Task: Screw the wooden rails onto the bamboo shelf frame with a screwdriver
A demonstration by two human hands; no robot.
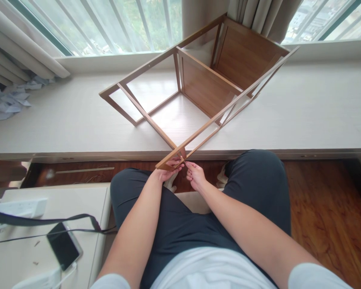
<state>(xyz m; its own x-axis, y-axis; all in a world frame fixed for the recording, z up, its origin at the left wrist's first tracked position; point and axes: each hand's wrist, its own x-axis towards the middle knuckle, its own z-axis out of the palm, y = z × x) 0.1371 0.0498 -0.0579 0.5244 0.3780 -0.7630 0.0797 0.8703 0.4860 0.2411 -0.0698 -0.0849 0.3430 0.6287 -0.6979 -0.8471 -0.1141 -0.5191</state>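
A brown wooden shelf frame [152,123] with two solid panels lies on its side across the white window ledge, its near corner sticking out past the ledge edge over my lap. My left hand [167,171] is closed around that near corner from below, partly hidden by the wood. Just right of it, my right hand [195,175] is closed in a pinch against the same corner. Whatever small thing sits between its fingertips is too small to make out.
Crumpled white paper [10,102] lies on the ledge at left, under a curtain [21,44]. On a low cabinet [90,200] at lower left are a phone [64,245], a power strip [22,208] and dark cables. Barred windows stand behind the ledge.
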